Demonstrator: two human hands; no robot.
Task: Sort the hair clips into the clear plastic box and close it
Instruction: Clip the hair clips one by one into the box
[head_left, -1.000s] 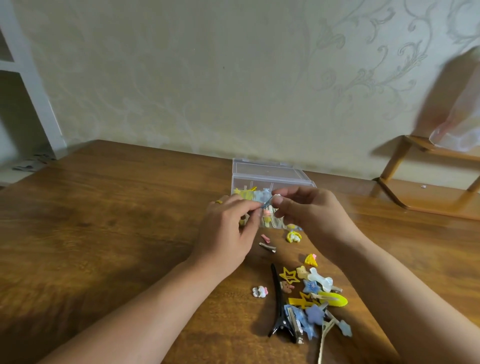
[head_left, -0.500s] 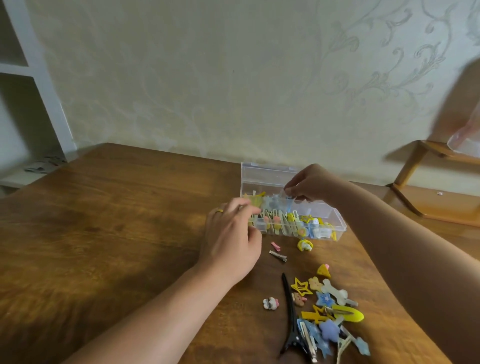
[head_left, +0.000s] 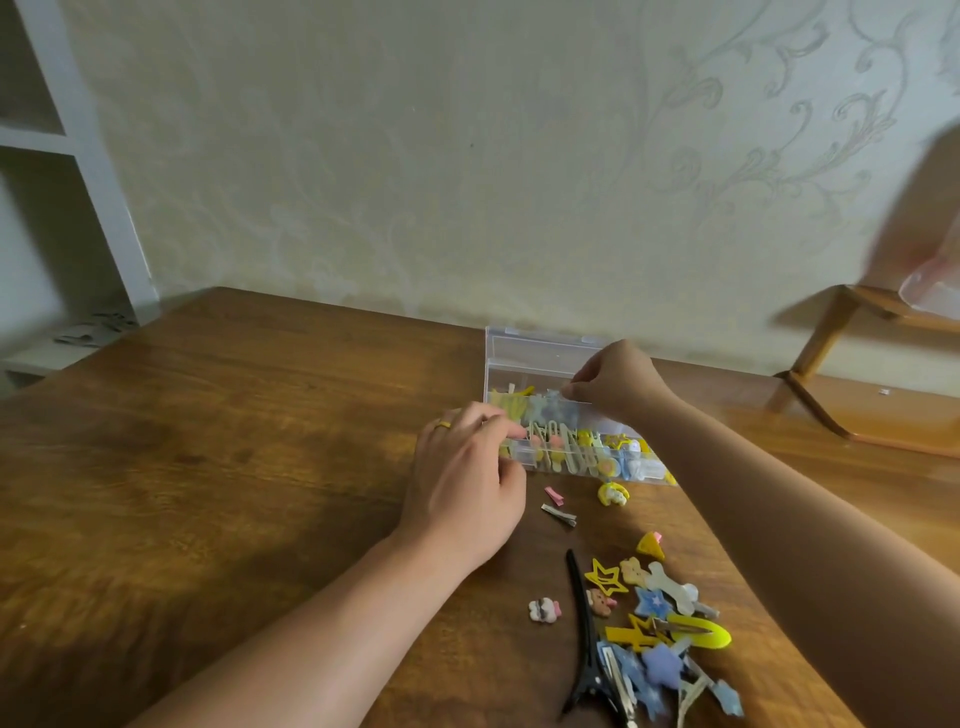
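Open clear box (head_left: 540, 353) w/ clips (head_left: 571, 452)

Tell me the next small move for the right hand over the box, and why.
Probably lower and release the pale blue clip into the back compartment of the clear box: the right hand pinches it just above that row, the left hand steadies the box's front left corner, and many clips wait on the table.
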